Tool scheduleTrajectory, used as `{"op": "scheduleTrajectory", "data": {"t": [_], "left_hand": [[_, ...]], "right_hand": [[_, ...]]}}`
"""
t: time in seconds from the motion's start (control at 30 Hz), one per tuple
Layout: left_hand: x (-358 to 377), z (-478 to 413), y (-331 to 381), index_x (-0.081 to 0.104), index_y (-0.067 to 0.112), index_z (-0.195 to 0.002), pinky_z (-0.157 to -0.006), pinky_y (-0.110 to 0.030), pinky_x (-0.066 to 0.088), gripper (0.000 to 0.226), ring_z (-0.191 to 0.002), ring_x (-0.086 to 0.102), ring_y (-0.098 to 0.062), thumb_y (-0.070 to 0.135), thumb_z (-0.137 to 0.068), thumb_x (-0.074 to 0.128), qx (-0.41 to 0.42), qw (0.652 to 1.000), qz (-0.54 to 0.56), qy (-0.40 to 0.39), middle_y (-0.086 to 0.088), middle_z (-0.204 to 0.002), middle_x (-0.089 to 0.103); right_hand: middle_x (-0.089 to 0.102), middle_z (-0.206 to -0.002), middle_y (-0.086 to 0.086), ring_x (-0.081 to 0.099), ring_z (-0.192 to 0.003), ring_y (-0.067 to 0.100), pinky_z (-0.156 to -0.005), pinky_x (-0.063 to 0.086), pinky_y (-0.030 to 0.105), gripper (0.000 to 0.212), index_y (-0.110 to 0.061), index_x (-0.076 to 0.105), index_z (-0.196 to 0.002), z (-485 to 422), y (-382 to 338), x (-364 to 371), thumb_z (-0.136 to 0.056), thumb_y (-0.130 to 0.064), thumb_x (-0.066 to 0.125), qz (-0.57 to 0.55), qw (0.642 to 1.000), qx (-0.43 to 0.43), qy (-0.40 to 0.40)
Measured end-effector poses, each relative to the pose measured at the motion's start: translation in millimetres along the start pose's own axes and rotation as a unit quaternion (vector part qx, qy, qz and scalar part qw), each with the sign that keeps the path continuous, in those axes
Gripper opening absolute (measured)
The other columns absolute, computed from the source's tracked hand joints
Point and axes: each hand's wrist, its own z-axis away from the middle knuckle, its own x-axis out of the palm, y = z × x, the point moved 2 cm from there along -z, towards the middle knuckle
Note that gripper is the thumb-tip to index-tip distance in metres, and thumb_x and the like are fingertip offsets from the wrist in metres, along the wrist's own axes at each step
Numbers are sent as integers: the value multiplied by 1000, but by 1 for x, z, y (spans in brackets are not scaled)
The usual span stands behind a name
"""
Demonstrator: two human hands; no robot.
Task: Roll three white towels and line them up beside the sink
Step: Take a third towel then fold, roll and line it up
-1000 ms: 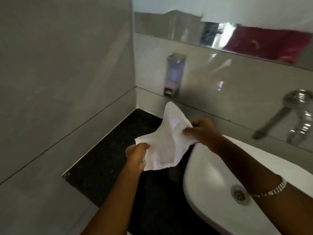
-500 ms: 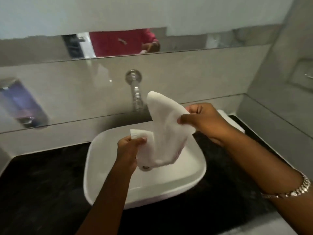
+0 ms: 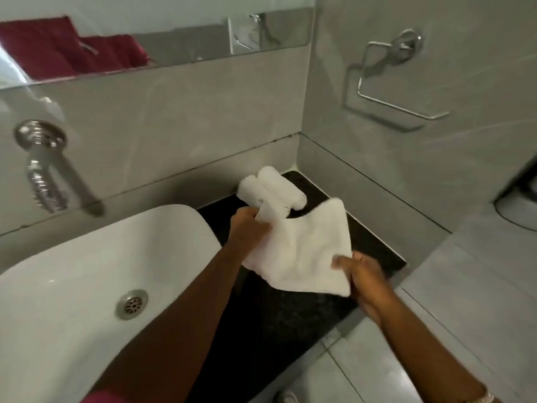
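An unrolled white towel (image 3: 305, 251) hangs spread between my two hands over the black counter (image 3: 279, 321) to the right of the white sink (image 3: 87, 257). My left hand (image 3: 250, 228) grips its upper left corner. My right hand (image 3: 363, 271) pinches its lower right edge. Behind the held towel, two rolled white towels (image 3: 273, 187) lie side by side in the counter's back corner, against the wall.
A chrome tap (image 3: 43, 167) juts from the back wall over the sink, whose drain (image 3: 132, 303) is in view. A chrome towel ring (image 3: 401, 82) hangs on the right wall. A mirror strip (image 3: 174, 39) runs above the tiles.
My view and both hands have swung from the left side of the sink, across the basin, to the right counter. The towel has come along, and the rolled towels are now in sight.
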Motion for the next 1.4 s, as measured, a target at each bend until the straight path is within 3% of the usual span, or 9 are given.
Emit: {"op": "scheduleTrajectory", "data": {"t": [0.1, 0.23, 0.43, 0.67, 0.83, 0.93, 1.1, 1.2, 1.4], "left_hand": [[50, -16, -12, 65, 11, -81, -70, -27, 47, 8, -85, 63, -24, 10, -77, 58, 28, 988, -141, -55, -7, -86, 66], [93, -5, -46, 56, 19, -124, -103, -34, 43, 45, -119, 53, -23, 5, -81, 58, 23, 970, -234, -55, -6, -129, 58], [107, 113, -83, 61, 20, -114, -94, -39, 49, 38, -107, 58, -18, 15, -77, 51, 212, 932, -270, -116, -1, -113, 65], [108, 155, -121, 53, 11, -124, -88, -32, 51, 52, -103, 59, -23, 30, -76, 45, 259, 894, -302, -207, -8, -115, 63], [118, 150, -134, 51, 18, -116, -71, -31, 55, 43, -89, 64, -25, 19, -75, 65, 247, 898, -331, -152, -6, -100, 68], [114, 143, -129, 52, 18, -124, -77, -34, 55, 44, -96, 65, -28, 22, -81, 63, 208, 914, -328, -120, -7, -110, 69], [99, 117, -120, 55, 19, -113, -70, -17, 48, 27, -85, 62, -17, 13, -87, 61, 48, 983, -141, -105, 1, -92, 65], [99, 107, -120, 57, 17, -89, -68, -33, 53, 9, -76, 60, -18, 16, -84, 64, 52, 983, -149, -98, 1, -84, 61], [119, 121, -111, 53, 15, -110, -78, -43, 54, 48, -97, 63, -32, 14, -67, 73, 204, 877, -434, -45, -12, -123, 56]], "right_hand": [[68, -65, 8, 59, -54, 21, -50, 47, 30, 33, -5, 68, -93, 9, 70, -8, -60, -4, 66, -66, 989, 131, -20], [73, -80, 13, 66, -72, 28, -68, 57, 43, 21, -8, 66, -95, 28, 127, 8, -76, 1, 67, -120, 956, 259, -61], [71, -106, 23, 68, -95, 33, -80, 53, 40, 30, -4, 63, -115, 28, 141, 13, -87, -10, 53, -88, 914, 351, -184], [74, -99, 12, 70, -92, 29, -87, 53, 46, 27, -10, 67, -105, 13, 147, -10, -92, -3, 45, 91, 934, 248, -240], [71, -74, -4, 63, -66, 7, -64, 52, 23, 20, -15, 69, -74, 9, 145, -29, -73, 4, 64, 365, 910, -163, -105], [61, -85, -2, 57, -81, 17, -71, 49, 31, 26, -19, 58, -83, 17, 131, -46, -67, -1, 68, 387, 870, -306, -13], [64, -113, -3, 55, -111, 19, -97, 39, 48, 21, -27, 61, -97, -9, 120, -50, -78, -19, 62, 492, 786, -374, -19], [70, -96, -5, 62, -96, 19, -98, 40, 47, 15, -24, 67, -88, -33, 114, -46, -86, -21, 52, 513, 760, -398, -20], [72, -83, 0, 61, -75, 25, -69, 52, 40, 17, -20, 70, -78, -62, 106, -39, -80, -19, 52, 561, 751, -336, -96]]}}
